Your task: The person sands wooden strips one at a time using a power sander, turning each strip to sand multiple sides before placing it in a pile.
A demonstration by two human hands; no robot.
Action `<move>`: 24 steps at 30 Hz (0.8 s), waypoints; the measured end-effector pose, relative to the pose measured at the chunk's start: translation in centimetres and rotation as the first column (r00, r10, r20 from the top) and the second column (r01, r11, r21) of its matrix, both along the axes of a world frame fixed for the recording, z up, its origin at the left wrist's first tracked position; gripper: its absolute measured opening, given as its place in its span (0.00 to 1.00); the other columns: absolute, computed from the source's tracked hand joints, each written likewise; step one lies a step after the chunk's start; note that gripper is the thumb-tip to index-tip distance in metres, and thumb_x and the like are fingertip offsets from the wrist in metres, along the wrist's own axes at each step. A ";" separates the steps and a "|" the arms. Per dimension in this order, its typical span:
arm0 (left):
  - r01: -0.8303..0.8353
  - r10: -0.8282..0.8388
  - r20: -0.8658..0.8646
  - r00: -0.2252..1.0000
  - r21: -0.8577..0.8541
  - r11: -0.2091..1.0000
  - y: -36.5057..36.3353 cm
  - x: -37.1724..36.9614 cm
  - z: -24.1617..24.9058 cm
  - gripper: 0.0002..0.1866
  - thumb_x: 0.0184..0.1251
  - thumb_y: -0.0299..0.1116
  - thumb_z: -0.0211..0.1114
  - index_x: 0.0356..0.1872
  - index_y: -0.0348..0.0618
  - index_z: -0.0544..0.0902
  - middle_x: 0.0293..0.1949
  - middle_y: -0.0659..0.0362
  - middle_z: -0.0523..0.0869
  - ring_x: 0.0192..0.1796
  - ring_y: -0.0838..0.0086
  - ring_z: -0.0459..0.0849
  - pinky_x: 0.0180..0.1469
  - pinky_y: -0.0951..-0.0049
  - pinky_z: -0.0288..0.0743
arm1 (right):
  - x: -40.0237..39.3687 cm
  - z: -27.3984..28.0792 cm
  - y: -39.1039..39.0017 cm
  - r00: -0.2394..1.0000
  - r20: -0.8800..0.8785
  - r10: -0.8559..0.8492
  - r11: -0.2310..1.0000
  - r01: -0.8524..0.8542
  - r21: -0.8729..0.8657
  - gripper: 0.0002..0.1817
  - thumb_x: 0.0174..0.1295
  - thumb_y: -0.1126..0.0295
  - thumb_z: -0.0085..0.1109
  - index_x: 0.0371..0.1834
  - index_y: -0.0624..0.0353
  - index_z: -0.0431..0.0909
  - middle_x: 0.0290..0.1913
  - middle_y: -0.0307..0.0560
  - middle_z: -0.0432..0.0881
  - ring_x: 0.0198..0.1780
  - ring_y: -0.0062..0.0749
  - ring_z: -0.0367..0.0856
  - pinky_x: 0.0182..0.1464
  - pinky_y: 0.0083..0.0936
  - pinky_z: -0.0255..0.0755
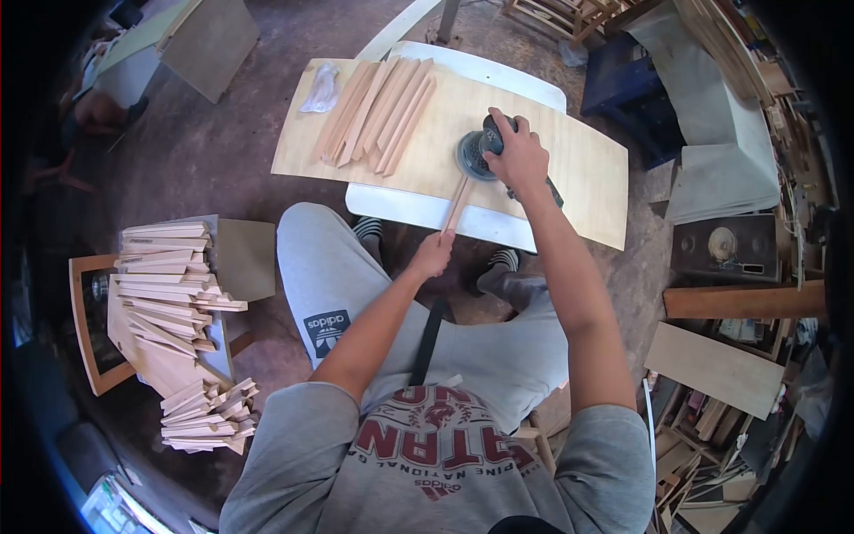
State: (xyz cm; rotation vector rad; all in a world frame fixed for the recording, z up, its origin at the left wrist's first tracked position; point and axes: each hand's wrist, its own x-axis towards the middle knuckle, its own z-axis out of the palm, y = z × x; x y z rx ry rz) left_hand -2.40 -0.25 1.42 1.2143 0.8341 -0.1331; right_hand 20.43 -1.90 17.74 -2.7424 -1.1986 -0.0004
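My right hand (520, 156) is wrapped over the top of a dark orbital sander (481, 153). The sander's round pad rests on the far end of a thin wooden strip (458, 206). My left hand (433, 253) grips the near end of that strip, just past the table's front edge. Under the sander lies a pale plywood sheet (583, 187), set on a white table (498, 226). To the left on the sheet, a row of wooden strips (378, 116) lies side by side, beside a crumpled whitish plastic bag (321, 89).
More cut strips (169, 294) are piled on a board at my left, with another heap (206, 416) below. A speaker box (725, 249), a wooden plank (745, 301) and scrap wood (703, 445) stand at the right. Part of another person (100, 114) shows at the far left.
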 end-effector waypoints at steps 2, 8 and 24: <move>-0.004 0.004 0.006 1.000 -0.006 1.000 0.2 0.3 -0.1 0.26 0.85 0.56 0.52 0.33 0.44 0.74 0.19 0.65 0.72 0.17 0.78 0.70 0.19 0.69 0.67 | -0.9 0.0 -0.7 0.999 0.002 0.046 0.999 -0.046 0.008 0.49 0.51 0.59 0.81 0.79 0.22 0.65 0.70 0.54 0.75 0.56 0.58 0.86 0.48 0.48 0.88; 0.002 -0.002 -0.003 1.000 -0.016 1.000 -0.1 0.0 0.0 0.25 0.85 0.56 0.52 0.34 0.45 0.75 0.20 0.65 0.72 0.17 0.78 0.70 0.18 0.70 0.66 | -2.3 0.6 -1.0 0.998 -0.050 0.033 0.999 -0.035 -0.033 0.49 0.52 0.58 0.79 0.79 0.22 0.65 0.71 0.53 0.76 0.58 0.56 0.86 0.51 0.50 0.86; 0.097 -0.071 -0.097 0.993 0.296 0.950 1.1 -0.4 -1.2 0.31 0.84 0.57 0.50 0.38 0.35 0.83 0.31 0.44 0.87 0.37 0.51 0.88 0.40 0.52 0.80 | -1.3 -0.1 -3.1 0.987 -0.130 -0.094 0.993 0.102 0.055 0.47 0.53 0.56 0.79 0.80 0.26 0.67 0.72 0.53 0.74 0.62 0.59 0.83 0.57 0.53 0.83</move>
